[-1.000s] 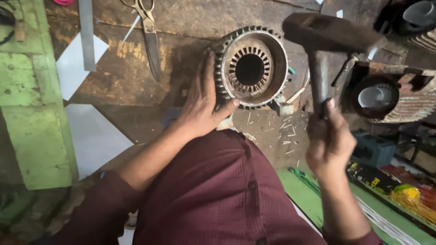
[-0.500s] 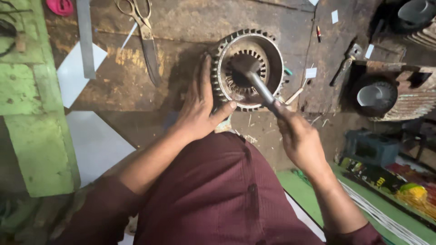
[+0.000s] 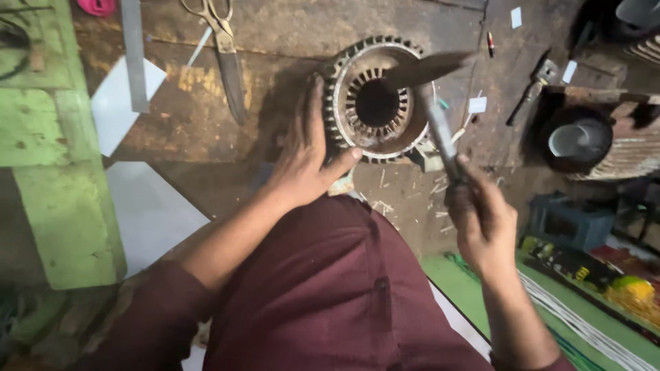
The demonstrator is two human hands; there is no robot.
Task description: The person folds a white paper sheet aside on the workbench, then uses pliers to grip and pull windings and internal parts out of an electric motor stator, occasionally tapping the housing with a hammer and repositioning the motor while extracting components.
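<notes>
**Desk:** Worn, stained wooden workbench [image 3: 275, 41] — what sits on it?

**Photographer:** At its middle, a round, finned motor stator housing [image 3: 375, 99] lying open end up, slotted iron core showing inside. Scissors [image 3: 223, 48] lie beyond the left hand, a green painted block [image 3: 55, 172] at the far left, a second wound motor part [image 3: 584, 141] off to the right.

**Desk:** And the hands?

**Photographer:** Left hand [image 3: 306, 154] lies flat against the housing's near-left side, fingers spread along the fins, thumb hooked at the lower rim, steadying it. Right hand [image 3: 481, 220] is wrapped tight in a fist around the handle of a hammer [image 3: 430, 93].

**Desk:** What changed in the last second?

**Photographer:** Half a second ago the hammer head was down inside the bore; a second ago it was raised high at the right. Now it is lifted again, blurred, hovering just over the housing's upper-right rim. The stator has not shifted, and the left hand's grip is unchanged.

**Desk:** Meaning?

**Photographer:** My reading: repeated blows, this frame caught between strikes.
</notes>
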